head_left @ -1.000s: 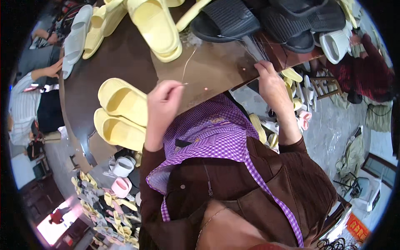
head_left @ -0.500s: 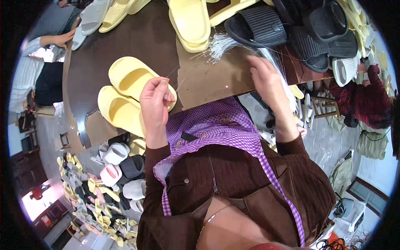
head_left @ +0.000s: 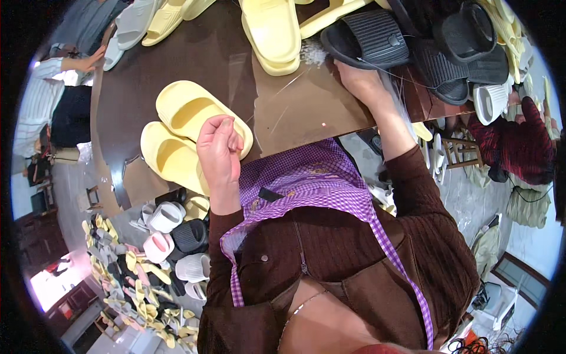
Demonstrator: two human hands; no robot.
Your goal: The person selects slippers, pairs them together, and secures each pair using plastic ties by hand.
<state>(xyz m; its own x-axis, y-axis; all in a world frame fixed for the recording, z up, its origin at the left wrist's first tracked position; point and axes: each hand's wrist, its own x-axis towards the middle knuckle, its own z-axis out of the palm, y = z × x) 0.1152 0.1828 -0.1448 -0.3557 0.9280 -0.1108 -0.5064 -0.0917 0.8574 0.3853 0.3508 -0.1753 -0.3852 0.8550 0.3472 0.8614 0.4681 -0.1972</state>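
My left hand [head_left: 219, 154] is raised in front of a pair of yellow slide sandals [head_left: 187, 99], its fingers curled and pinched together. Whatever that pinch holds, if anything, is too small to make out. On the brown table, my right hand [head_left: 367, 87] reaches to a bundle of thin clear plastic strands [head_left: 313, 53]. Its fingertips are hidden beneath the edge of a ribbed black slide sandal [head_left: 377, 38]. More of the strands hang past the table edge beside my right wrist.
Another yellow pair [head_left: 272, 32] lies at the table's [head_left: 227, 56] far side, with more black slides [head_left: 466, 35] and a white one [head_left: 490, 103] on the right. Heaps of slides [head_left: 141, 283] cover the floor at left. A co-worker's hand [head_left: 88, 61] rests at the far left.
My right hand has moved forward and left, from above the table to the strands under the black slide. My left hand stays pinched, nearly in place.
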